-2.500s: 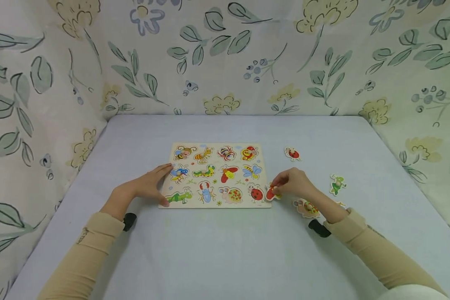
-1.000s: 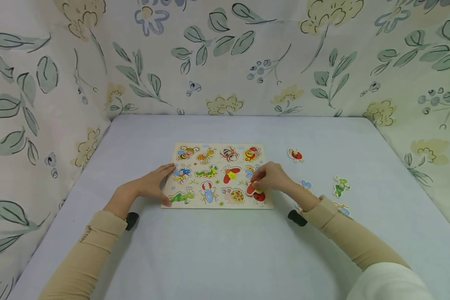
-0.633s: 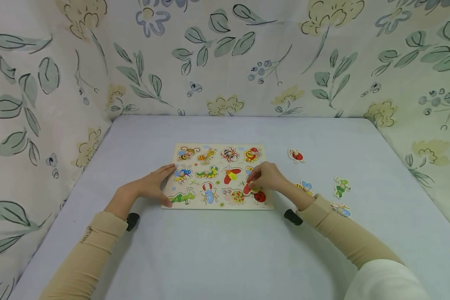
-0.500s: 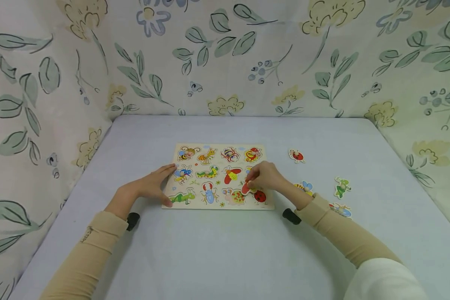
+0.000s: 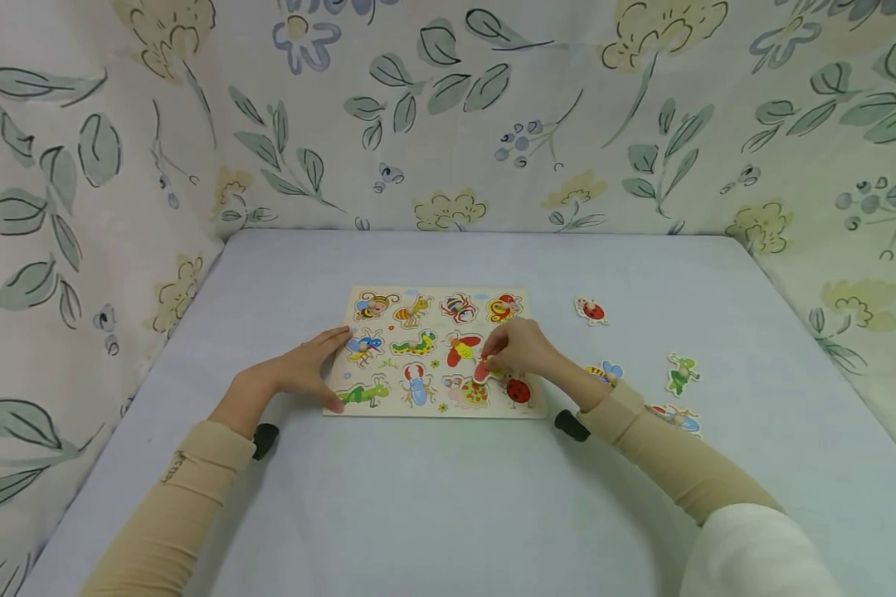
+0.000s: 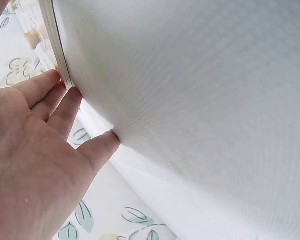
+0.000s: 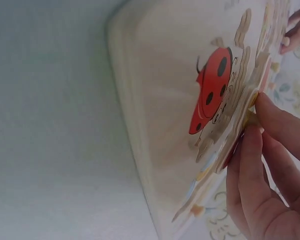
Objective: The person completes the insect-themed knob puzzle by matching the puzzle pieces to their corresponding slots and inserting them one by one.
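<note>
We see a small red bug piece (image 5: pixel 481 371) made of thin wood. It has a pale edge all around, with a bit of yellow on its front. The right hand (image 5: pixel 521 348) pinches it tight between thumb and fingers, at what looks like a little knob. The piece is tipped, and we see it mostly from the side in the right wrist view. It is over the puzzle board (image 5: pixel 493 412), just above the snail picture (image 5: pixel 469 393) and near the red ladybug picture (image 5: pixel 518 390). We cannot tell if it touches the wood.

The board is flat and cream, with bright bugs in three rows. The ladybug picture has black spots and lies in a cut-out with wavy sides.

We see the left hand (image 5: pixel 299 365) at the board's left side, fingers and thumb spread wide, with fingertips touching the edge.

On the white table (image 5: pixel 418 506), right of the board, lie a ladybug piece (image 5: pixel 591 311), a green bug piece (image 5: pixel 683 374), a bee piece (image 5: pixel 606 371) and a blue bug piece (image 5: pixel 679 418). The right sleeve (image 5: pixel 672 448) is close to the last two.
</note>
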Demonstrator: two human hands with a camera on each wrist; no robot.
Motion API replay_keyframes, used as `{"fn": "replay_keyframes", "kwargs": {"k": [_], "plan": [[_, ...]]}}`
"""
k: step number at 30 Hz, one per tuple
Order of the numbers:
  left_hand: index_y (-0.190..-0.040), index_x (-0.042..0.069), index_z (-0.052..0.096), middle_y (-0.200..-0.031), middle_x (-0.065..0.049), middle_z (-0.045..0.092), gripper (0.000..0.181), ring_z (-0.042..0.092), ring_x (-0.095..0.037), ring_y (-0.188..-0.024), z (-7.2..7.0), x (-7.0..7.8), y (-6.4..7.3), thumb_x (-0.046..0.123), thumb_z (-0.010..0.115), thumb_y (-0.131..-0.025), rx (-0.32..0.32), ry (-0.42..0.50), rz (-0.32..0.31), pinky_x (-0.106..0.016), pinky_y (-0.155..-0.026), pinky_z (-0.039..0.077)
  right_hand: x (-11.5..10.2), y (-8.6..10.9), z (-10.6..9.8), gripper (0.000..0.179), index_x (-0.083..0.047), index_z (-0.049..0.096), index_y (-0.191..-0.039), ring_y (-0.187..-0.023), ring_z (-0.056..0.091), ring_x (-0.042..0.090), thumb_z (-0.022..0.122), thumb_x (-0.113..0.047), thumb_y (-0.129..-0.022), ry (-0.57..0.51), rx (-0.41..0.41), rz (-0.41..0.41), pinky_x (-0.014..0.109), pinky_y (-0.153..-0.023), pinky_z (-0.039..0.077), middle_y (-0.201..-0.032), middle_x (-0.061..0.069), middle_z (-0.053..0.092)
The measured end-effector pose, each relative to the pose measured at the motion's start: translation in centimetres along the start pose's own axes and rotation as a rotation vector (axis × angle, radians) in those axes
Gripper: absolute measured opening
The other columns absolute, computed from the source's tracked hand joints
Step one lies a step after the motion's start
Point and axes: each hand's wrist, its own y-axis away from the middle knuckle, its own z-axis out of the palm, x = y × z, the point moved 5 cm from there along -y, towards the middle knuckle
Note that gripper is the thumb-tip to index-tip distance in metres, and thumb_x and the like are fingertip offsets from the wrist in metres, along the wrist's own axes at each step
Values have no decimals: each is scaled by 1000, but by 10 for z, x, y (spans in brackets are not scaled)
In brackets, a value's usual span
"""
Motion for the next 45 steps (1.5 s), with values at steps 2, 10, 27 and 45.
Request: {"fn": "replay_keyframes", "kwargs": {"k": [2,10,27,45], "plan": [[-153,-4,16,-160,-20,8,115,7,-46,-144,-1,0,1,29,87,-68,1,3,3,-66,-112,13,-3,-3,1,7,-4,74,-85,-70,56,14,78,-8,-81,13,1,-13,22,-60,46,-76,2,67],[-153,-4,17,-160,-20,9,116,8,-47,-144,-2,0,3,30,87,-67,8,7,6,-66,-112,14,-14,-18,4,6,-4,75,-86,-72,56,16,78,-5,-81,-14,3,-25,21,-59,46,-79,3,68],[-153,-3,15,-161,-19,8,117,7,-44,-145,1,-7,-1,33,87,-68,10,-10,16,-65,-113,13,-25,-29,6,5,-5,75,-84,-72,57,16,78,-5,-80,-12,18,-31,23,-61,45,-77,3,68],[-154,-2,16,-161,-19,9,116,8,-44,-145,2,-6,-3,33,87,-68,9,-4,9,-65,-113,12,-24,-38,13,7,-3,75,-87,-73,56,16,78,-5,-81,-44,-8,-20,23,-64,46,-79,4,68]]}}
